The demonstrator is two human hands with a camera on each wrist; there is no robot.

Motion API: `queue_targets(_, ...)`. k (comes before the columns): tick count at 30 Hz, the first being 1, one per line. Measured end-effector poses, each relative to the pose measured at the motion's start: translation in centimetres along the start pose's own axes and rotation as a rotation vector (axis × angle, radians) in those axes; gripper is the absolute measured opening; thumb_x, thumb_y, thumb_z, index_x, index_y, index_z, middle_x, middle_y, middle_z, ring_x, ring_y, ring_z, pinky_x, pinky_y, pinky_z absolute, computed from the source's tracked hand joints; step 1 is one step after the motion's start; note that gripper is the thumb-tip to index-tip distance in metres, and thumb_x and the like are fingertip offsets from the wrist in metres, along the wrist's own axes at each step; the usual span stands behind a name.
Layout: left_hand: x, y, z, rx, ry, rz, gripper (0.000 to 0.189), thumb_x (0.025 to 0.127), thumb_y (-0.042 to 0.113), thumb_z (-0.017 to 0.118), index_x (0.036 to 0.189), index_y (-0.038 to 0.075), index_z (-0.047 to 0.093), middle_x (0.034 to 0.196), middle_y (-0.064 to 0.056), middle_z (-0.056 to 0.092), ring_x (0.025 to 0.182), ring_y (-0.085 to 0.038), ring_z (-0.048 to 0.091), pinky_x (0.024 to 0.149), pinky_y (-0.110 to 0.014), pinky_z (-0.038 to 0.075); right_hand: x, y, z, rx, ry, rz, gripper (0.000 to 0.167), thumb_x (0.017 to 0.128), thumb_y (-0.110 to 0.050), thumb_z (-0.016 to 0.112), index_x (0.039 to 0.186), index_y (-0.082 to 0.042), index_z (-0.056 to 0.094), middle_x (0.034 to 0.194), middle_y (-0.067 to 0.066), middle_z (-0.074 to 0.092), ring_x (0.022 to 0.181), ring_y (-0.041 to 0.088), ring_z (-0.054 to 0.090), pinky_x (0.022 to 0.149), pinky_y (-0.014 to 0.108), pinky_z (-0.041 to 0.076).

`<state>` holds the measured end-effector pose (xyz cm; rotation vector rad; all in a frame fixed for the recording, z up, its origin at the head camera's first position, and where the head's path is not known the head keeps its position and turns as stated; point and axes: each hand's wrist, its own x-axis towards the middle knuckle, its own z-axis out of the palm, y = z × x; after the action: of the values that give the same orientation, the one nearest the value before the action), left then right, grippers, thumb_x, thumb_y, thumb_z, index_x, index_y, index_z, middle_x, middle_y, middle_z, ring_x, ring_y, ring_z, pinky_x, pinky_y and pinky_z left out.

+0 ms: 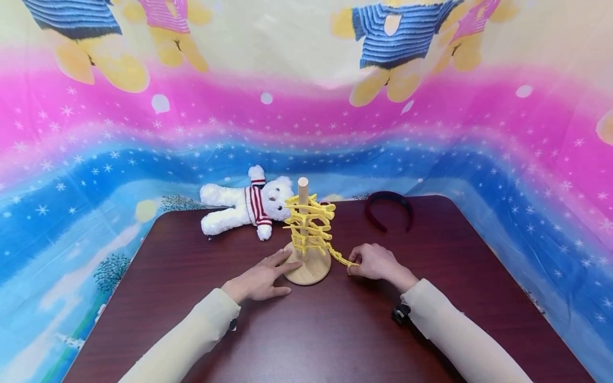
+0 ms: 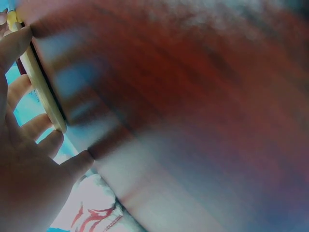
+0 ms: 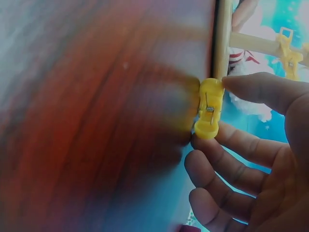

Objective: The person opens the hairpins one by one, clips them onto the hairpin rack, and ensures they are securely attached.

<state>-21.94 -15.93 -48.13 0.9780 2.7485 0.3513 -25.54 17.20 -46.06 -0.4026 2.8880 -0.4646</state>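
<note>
A round wooden base (image 1: 310,274) carries an upright wooden post (image 1: 303,187). Yellow clips (image 1: 308,227) linked in a chain wind round the post in several loops. From the lowest loop, a strand (image 1: 339,257) of this chain runs down to the right. My right hand (image 1: 375,261) pinches a spring clip (image 3: 210,108) on that strand between thumb and fingertips, close over the table. With fingers spread, my left hand (image 1: 258,277) rests at the left edge of the base, two fingers lying over it. The left wrist view shows those fingertips along the base rim (image 2: 46,92).
A white teddy bear (image 1: 225,214) in a striped top lies behind the post to the left. Towards the back right lies a dark red headband (image 1: 370,205). Both are on the dark brown table (image 1: 306,330), with a patterned cloth (image 1: 306,117) hanging behind its back edge.
</note>
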Motion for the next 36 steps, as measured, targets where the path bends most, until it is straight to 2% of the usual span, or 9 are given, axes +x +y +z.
queue_targets(4,-0.1,0.0,0.1,0.003,0.002,0.000,0.068,0.097,0.047,0.061,0.157,0.034,0.032,0.168,-0.009,0.018,0.156,-0.032,0.015,0.121,-0.053,0.028,-0.1,0.1,0.1,-0.036,0.007,0.029,0.033,0.074,-0.050,0.084,0.092,-0.025,0.075,0.081,-0.008,0.065,0.071,0.013,0.056,0.059,0.033,0.044)
queue_targets(10,0.0,0.0,0.2,0.003,0.005,0.003,0.068,0.097,0.046,0.061,0.157,0.034,0.032,0.168,-0.010,0.017,0.156,-0.032,0.015,0.122,-0.053,0.027,-0.2,0.0,0.4,-0.077,0.016,0.061,0.034,0.070,-0.054,0.085,0.078,-0.026,0.067,0.078,-0.008,0.062,0.068,0.015,0.054,0.056,0.034,0.041)
queue_targets(13,-0.1,0.0,0.1,0.001,0.007,0.008,0.068,0.097,0.045,0.061,0.157,0.033,0.032,0.168,-0.011,0.018,0.156,-0.033,0.015,0.122,-0.054,0.027,-0.1,0.0,0.4,-0.082,0.009,0.069,0.035,0.069,-0.054,0.085,0.078,-0.026,0.066,0.077,-0.007,0.061,0.068,0.016,0.054,0.055,0.035,0.040)
queue_targets(20,0.0,-0.1,0.2,0.004,0.014,0.018,0.068,0.097,0.045,0.062,0.157,0.031,0.033,0.167,-0.012,0.019,0.155,-0.034,0.017,0.120,-0.055,0.028,-0.1,0.7,0.2,-0.051,0.022,0.073,0.031,0.072,-0.050,0.085,0.085,-0.025,0.071,0.080,-0.007,0.063,0.069,0.016,0.055,0.056,0.034,0.042)
queue_targets(28,0.0,0.1,0.0,0.002,-0.001,-0.004,0.068,0.097,0.048,0.061,0.157,0.035,0.032,0.168,-0.008,0.017,0.156,-0.030,0.014,0.122,-0.053,0.026,-0.3,1.7,-0.6,0.017,0.070,0.050,0.025,0.076,-0.044,0.083,0.091,-0.026,0.075,0.086,-0.007,0.069,0.071,0.015,0.057,0.059,0.035,0.045)
queue_targets(36,0.0,0.0,0.0,-0.001,0.008,0.012,0.068,0.097,0.045,0.062,0.156,0.032,0.034,0.167,-0.012,0.019,0.155,-0.034,0.017,0.121,-0.055,0.028,-0.6,2.5,-1.7,0.083,0.121,0.024,0.026,0.082,-0.040,0.078,0.102,-0.024,0.075,0.096,-0.002,0.072,0.078,0.014,0.061,0.061,0.036,0.046)
